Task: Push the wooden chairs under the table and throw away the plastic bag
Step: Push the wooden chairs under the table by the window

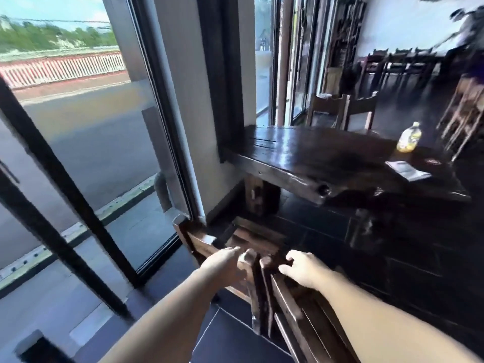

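Two dark-brown wooden chairs are seen side by side at the near long edge of a heavy dark wooden table (309, 155), both drawn out from it rather than tucked beneath. The left wooden chair (201, 241) stands just beside the floor-length glass window (86, 142), and its slatted seat is seen in front of the table's thick leg, clear of the tabletop. The right wooden chair (289, 301) is set with its corner post nearly touching that of the left one. The top rail of the left chair is gripped near its right end by the left hand (222, 263), the fingers being curled over the wood. The top of the right chair's back is held by the right hand (301, 268), with fingers bent over the rail and the thumb laid along its near side. On the far right part of the tabletop a clear plastic bottle (409, 137) with a pale cap is stood upright; a yellow liquid is held in it, though the level cannot be judged through the blur. A flat white printed sheet (408, 171) is laid near the bottle. Two more wooden chairs (340, 111) are placed at the far side of the table.
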Tool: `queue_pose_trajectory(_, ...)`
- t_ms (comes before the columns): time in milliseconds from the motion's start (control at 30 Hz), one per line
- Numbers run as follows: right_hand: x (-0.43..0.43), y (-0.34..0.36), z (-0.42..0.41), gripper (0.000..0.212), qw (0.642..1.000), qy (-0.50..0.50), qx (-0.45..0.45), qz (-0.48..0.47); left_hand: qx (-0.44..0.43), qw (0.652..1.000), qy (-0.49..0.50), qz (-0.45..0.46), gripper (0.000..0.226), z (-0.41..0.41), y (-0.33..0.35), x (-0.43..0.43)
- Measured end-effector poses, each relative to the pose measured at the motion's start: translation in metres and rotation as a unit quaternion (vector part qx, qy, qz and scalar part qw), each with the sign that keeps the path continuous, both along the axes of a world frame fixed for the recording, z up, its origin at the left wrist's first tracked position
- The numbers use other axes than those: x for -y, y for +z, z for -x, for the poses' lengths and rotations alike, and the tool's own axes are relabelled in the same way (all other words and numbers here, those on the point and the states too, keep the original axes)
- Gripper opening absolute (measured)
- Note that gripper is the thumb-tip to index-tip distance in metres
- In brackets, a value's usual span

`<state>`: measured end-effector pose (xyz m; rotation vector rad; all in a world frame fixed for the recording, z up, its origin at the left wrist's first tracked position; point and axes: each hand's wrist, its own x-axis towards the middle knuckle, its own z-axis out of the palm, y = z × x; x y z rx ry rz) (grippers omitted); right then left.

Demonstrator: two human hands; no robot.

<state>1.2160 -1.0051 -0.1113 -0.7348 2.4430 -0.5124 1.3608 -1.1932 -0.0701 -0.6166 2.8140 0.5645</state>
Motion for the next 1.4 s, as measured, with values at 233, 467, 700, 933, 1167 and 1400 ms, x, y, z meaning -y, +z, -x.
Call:
queue_pose_trajectory(233,-0.044,-0.028,0.017,0.053,0.989,-0.137,0.047,-0.035,0.034,0.99,-0.134,-0.004,0.052,0.083,-0.038,0.0)
queue_pose_trajectory(467,-0.055,-0.058,-0.003,0.063,0.956,-0.275,0.076,-0.066,0.067,0.954,-0.292,-0.016,0.052,0.137,-0.077,-0.016)
queue_pose_trajectory(700,-0.047,-0.098,-0.06,0.067,0.913,-0.395,0.076,-0.073,0.067,0.923,-0.377,-0.043,0.057,0.144,-0.123,-0.028)
queue_pose_trajectory(933,-0.035,-0.125,-0.095,0.061,0.886,-0.432,0.032,-0.168,0.056,0.878,-0.475,-0.012,0.066,0.142,-0.168,-0.02)
queue_pose_trajectory(1167,-0.038,-0.164,-0.114,0.065,0.874,-0.429,-0.093,-0.208,0.036,0.855,-0.515,0.045,0.087,0.147,-0.2,-0.024)
queue_pose_trajectory(1400,-0.041,-0.191,-0.118,0.064,0.87,-0.411,-0.179,-0.204,-0.053,0.832,-0.542,0.109,0.075,0.149,-0.234,-0.025)
